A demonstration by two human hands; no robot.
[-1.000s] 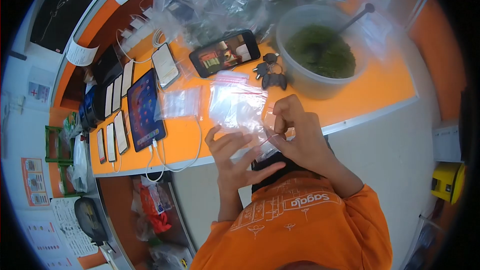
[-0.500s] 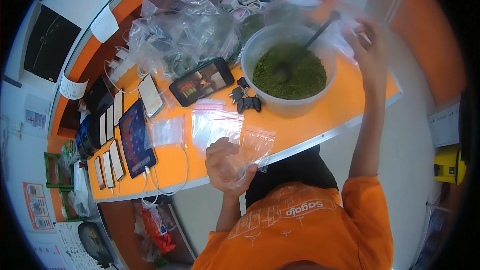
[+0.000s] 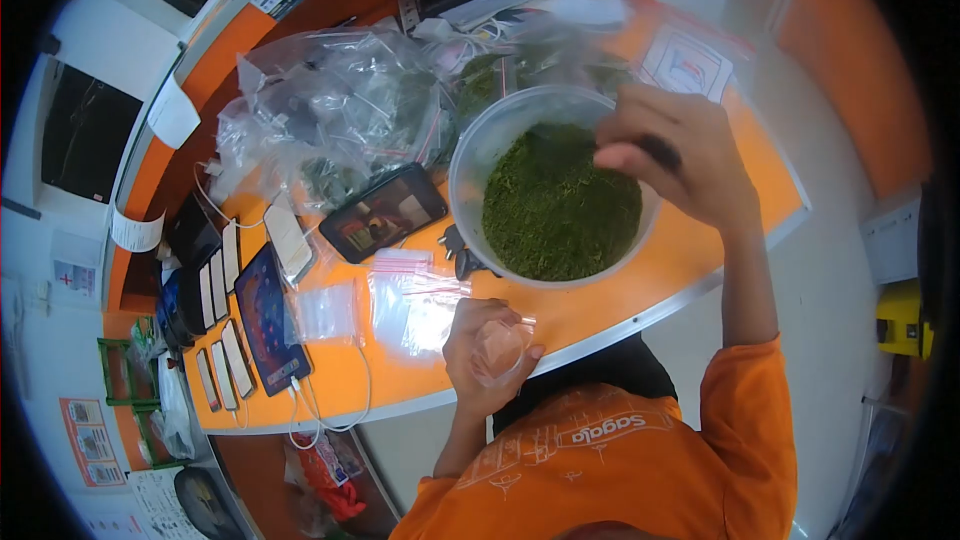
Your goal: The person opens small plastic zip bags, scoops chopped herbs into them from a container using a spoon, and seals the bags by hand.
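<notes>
My left hand (image 3: 490, 355) is closed around a small clear zip bag (image 3: 497, 348) at the table's front edge. Fingers wrapped, my right hand (image 3: 675, 155) grips the dark handle of a black ladle (image 3: 660, 152) above the right side of a translucent plastic tub (image 3: 468, 205). Most of the ladle is hidden behind the hand or blurred. Finely crumbled dried green leaf (image 3: 560, 210) fills the lower part of the tub. Left of the tub, a stack of flat clear zip bags (image 3: 400, 305) lies near my left hand.
A phone (image 3: 385, 212) playing video leans beside a large pile of clear plastic bags (image 3: 340, 100). A small black charger-like item (image 3: 460, 250) touches the tub's left side. Further left lie a tablet (image 3: 270, 310), several phones (image 3: 232, 360) and white cables (image 3: 365, 390).
My right hand has moved left from beyond the rim and taken hold of the ladle. The bag in my left hand is now raised closer to the tub. The view has shifted slightly.
</notes>
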